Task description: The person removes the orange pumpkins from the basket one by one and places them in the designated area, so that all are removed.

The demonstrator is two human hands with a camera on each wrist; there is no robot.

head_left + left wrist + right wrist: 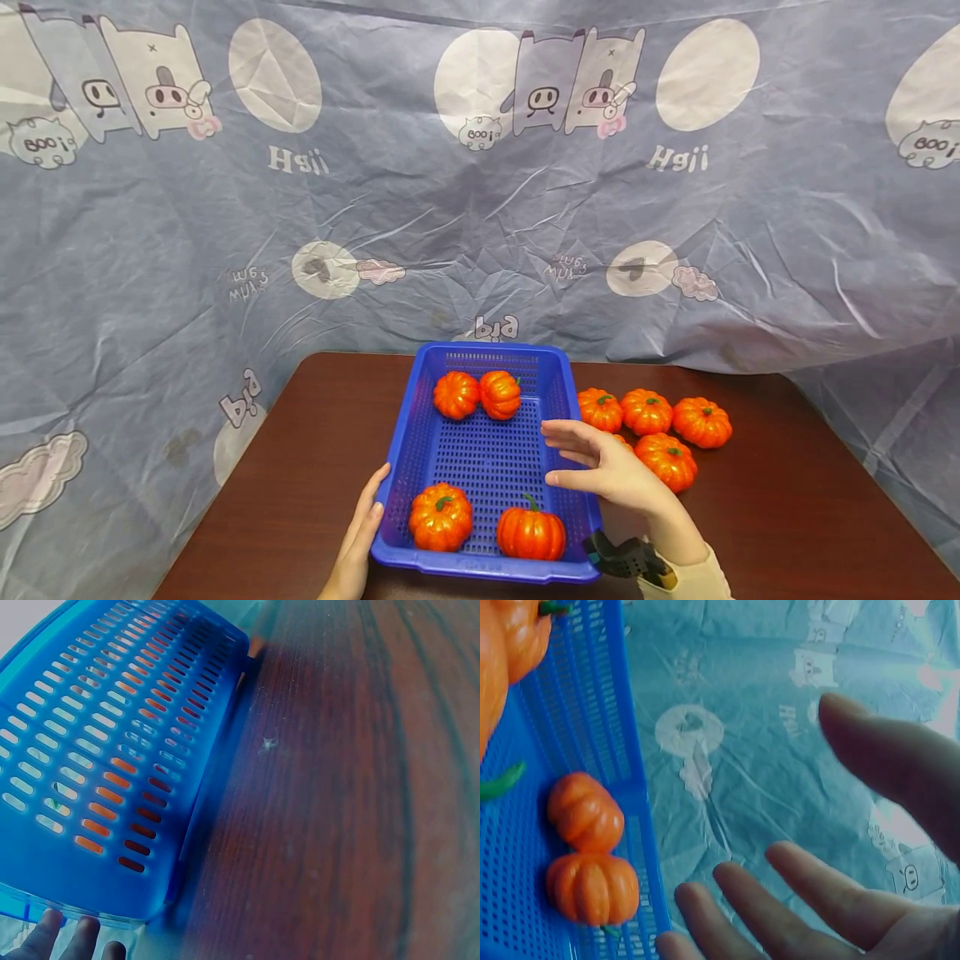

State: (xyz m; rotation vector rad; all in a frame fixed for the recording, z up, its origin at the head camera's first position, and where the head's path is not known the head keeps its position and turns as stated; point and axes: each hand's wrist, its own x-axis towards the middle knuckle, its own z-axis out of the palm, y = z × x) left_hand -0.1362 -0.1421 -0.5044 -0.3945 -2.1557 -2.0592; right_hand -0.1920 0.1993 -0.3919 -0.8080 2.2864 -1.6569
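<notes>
A blue perforated basket holds several orange pumpkins: two touching at its far end, one at the near left and one at the near right. The left hand rests its fingers against the basket's left side near the front corner; in the left wrist view its fingertips touch the basket wall. Above the basket's right rim hovers the right hand, fingers spread and holding nothing. The right wrist view shows the same hand beside the basket, with two pumpkins at its end.
Several more pumpkins stand on the dark wooden table to the right of the basket, some partly behind the right hand. A grey-blue printed cloth hangs behind the table.
</notes>
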